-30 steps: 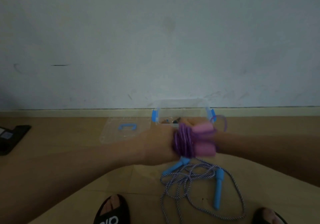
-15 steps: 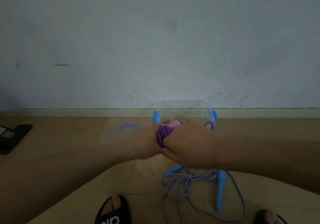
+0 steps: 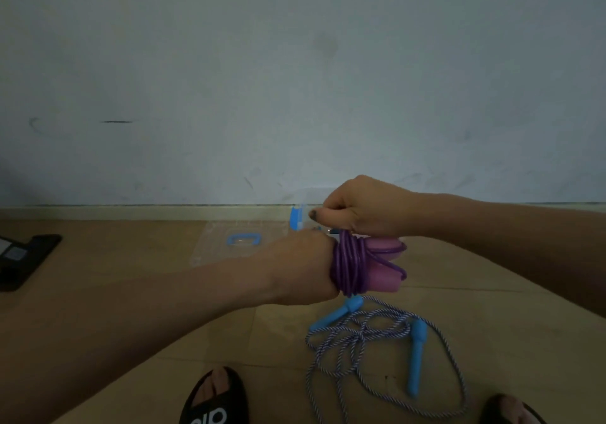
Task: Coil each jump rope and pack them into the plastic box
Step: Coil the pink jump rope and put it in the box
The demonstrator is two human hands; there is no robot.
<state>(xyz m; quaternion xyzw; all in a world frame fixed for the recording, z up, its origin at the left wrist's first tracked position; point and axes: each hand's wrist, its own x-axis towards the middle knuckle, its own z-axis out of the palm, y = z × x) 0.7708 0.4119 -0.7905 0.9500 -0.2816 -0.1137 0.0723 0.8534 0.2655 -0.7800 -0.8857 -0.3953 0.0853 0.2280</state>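
Purple rope (image 3: 351, 264) wound round your left hand (image 3: 301, 266), which grips its pink handles (image 3: 385, 264); your right hand (image 3: 357, 208) pinches the loose end above. Not boxed yet. Striped rope (image 3: 377, 348) uncoiled on floor, near. Box (image 3: 296, 218) far, mostly hidden behind hands

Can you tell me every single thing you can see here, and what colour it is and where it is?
Purple plastic jump rope with pink foam handles: one, coiled, held in front of the box.
Striped purple-white cord jump rope with blue handles: one, loose on the floor.
Clear plastic box with blue latches: one, by the wall, mostly hidden.
Clear lid with blue handle: one, flat, left of the box.
Black flat object: one, far left.
Black sandals: two, bottom edge.
Left hand: grips the coil.
Right hand: above the coil, fingers curled.
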